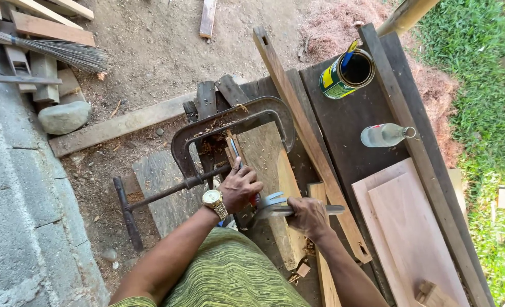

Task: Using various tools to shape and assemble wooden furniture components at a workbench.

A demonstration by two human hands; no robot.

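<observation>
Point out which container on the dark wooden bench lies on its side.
The clear glass bottle lies on its side; the open green-and-yellow tin can beyond it stands upright.

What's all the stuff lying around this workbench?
C-clamp: one, rusty dark iron, clamped on a workpiece at centre.
Chisel: one, blue and red, under the clamp.
Claw hammer: one, grey.
Tin can: one, green and yellow, open, top of bench.
Glass bottle: one, clear, lying on bench.
Pale boards: two, stacked, right.
Broom: one, top left.
Stone: one, grey, left.
Left hand: on the chisel, wearing a gold watch.
Right hand: gripping the hammer.
</observation>
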